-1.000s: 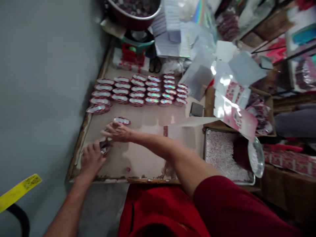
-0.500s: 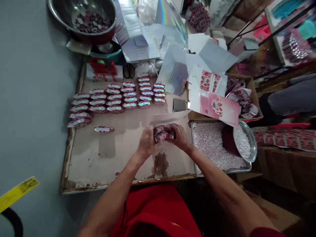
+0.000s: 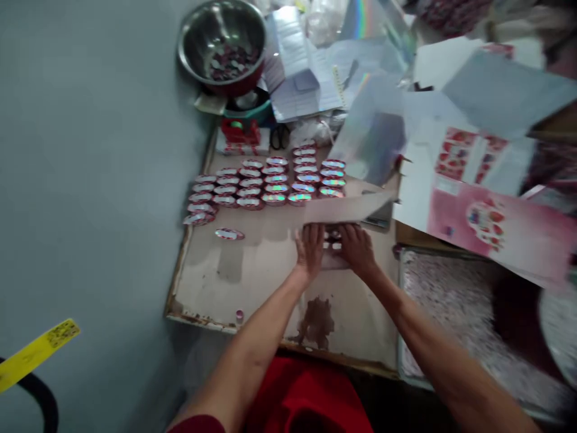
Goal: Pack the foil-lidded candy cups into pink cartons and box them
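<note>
"What step was in hand?"

"Setting a small bundle (image 3: 333,238) for wrapping, I judged; the next move seemed to call for keeping it together while folding the pale sheet (image 3: 345,208) over."

"And the fingers?"

"Nearer the table (image 3: 270,264)'s right edge than its left: the left hand (image 3: 311,245) gripped the bundle's left end, fingers curled; the bundle sat between; the right hand (image 3: 358,246) gripped its right end likewise."

Dim, cool light lays soft shadows on the worktop (image 3: 270,258), rainbow glare streaks the film (image 3: 360,144), and blur smears the pink card (image 3: 532,234) at right.
</note>
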The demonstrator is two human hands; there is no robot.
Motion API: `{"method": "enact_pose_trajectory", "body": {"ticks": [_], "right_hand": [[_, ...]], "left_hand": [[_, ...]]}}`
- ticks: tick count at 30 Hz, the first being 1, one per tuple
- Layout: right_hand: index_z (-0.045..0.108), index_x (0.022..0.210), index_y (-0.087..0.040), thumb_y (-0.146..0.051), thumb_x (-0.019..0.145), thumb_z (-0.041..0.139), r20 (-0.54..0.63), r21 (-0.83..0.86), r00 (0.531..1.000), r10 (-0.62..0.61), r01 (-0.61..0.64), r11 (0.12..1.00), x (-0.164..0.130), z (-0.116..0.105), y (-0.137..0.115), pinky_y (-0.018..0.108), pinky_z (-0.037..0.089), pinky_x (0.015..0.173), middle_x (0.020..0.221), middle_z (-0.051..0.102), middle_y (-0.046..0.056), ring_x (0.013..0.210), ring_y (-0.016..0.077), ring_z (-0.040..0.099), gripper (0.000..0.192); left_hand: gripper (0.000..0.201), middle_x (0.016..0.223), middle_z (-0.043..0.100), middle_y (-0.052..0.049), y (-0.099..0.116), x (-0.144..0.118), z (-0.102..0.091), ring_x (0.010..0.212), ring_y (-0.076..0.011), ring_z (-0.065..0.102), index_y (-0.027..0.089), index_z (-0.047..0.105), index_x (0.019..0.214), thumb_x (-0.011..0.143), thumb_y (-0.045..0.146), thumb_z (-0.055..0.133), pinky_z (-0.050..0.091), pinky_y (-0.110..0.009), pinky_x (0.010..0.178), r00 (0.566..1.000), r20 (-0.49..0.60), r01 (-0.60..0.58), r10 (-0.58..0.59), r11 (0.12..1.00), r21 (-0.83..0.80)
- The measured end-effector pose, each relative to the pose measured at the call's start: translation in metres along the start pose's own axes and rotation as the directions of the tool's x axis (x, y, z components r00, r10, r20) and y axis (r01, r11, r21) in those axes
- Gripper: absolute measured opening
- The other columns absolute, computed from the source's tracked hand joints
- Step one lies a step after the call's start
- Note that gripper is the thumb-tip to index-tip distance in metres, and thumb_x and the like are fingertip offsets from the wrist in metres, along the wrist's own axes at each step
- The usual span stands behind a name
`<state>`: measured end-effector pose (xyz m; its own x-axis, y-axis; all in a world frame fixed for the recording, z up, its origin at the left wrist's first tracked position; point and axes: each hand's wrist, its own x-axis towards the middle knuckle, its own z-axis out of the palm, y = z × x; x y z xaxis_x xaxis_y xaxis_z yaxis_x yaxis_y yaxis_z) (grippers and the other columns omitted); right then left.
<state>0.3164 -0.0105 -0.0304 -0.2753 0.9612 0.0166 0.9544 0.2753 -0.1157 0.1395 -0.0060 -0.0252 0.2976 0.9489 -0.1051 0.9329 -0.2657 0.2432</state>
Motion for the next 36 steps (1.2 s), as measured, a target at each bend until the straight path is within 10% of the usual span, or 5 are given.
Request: {"method": "enact_pose_trajectory", "body": {"ticks": [5, 11, 15, 22, 36], "right_hand": [[0.049, 0.156, -0.022, -0.043, 0.100, 0.063, -0.227, 0.115, 0.970, 0.093, -0.068, 0.991, -0.021, -0.023, -0.023, 0.060, 0.050, 0.104, 0.148, 0.059, 0.022, 0.138, 0.0427, 0.053, 0.061], [0.053, 0.147, -0.036, -0.032, 0.103, 0.059, -0.205, 0.554, 0.979, 0.011, 0.107, 0.825, -0.025, -0.038, -0.154, 0.050, 0.061, 0.087, 0.115, 0.070, 0.011, 0.101, 0.0312, 0.070, 0.044], [0.051, 0.146, -0.021, -0.048, 0.093, 0.077, -0.219, 0.543, 0.973, -0.075, 0.185, 0.819, 0.082, 0.000, -0.249, 0.055, 0.052, 0.100, 0.133, 0.062, 0.020, 0.121, 0.0377, 0.059, 0.066], [0.064, 0.126, -0.021, -0.032, 0.097, 0.074, 0.073, 0.333, 0.916, -0.395, 0.351, 0.875, 0.191, 0.056, -0.316, 0.040, 0.042, 0.088, 0.109, 0.070, 0.011, 0.101, 0.0280, 0.058, 0.032], [0.057, 0.140, -0.019, -0.041, 0.095, 0.067, -0.150, 0.255, 0.987, 0.065, -0.024, 0.967, 0.213, 0.081, -0.256, 0.056, 0.039, 0.107, 0.137, 0.056, 0.021, 0.128, 0.0395, 0.048, 0.051]], "left_hand": [[0.046, 0.147, 0.061, -0.018, -0.084, -0.029, -0.017, 0.141, -0.0332, 0.054, 0.028, 0.059, 0.149, 0.103, 0.033, 0.058, 0.039, -0.060, 0.123, 0.971, -0.207, -0.149, 0.123, 0.982, -0.117], [0.049, 0.138, 0.062, -0.025, -0.323, -0.075, -0.105, 0.138, -0.0385, 0.055, 0.012, 0.055, 0.142, 0.093, 0.016, 0.058, 0.043, -0.063, 0.117, 0.795, -0.454, 0.395, -0.402, 0.911, -0.116], [0.088, 0.168, 0.033, -0.027, -0.423, -0.045, -0.116, 0.160, -0.0419, 0.027, 0.011, 0.040, 0.155, 0.075, 0.011, 0.076, 0.031, -0.059, 0.128, 0.955, -0.221, 0.210, -0.199, 0.977, 0.025], [0.060, 0.162, 0.045, -0.027, -0.452, -0.011, -0.067, 0.154, -0.0375, 0.040, 0.015, 0.050, 0.151, 0.096, 0.030, 0.068, 0.033, -0.059, 0.126, 0.978, -0.173, 0.114, -0.118, 0.993, -0.033], [0.057, 0.153, 0.051, -0.029, -0.424, -0.014, -0.051, 0.148, -0.0385, 0.045, 0.007, 0.043, 0.156, 0.102, 0.025, 0.046, 0.028, -0.058, 0.125, 0.961, -0.241, 0.132, -0.133, 0.991, -0.021]]}}
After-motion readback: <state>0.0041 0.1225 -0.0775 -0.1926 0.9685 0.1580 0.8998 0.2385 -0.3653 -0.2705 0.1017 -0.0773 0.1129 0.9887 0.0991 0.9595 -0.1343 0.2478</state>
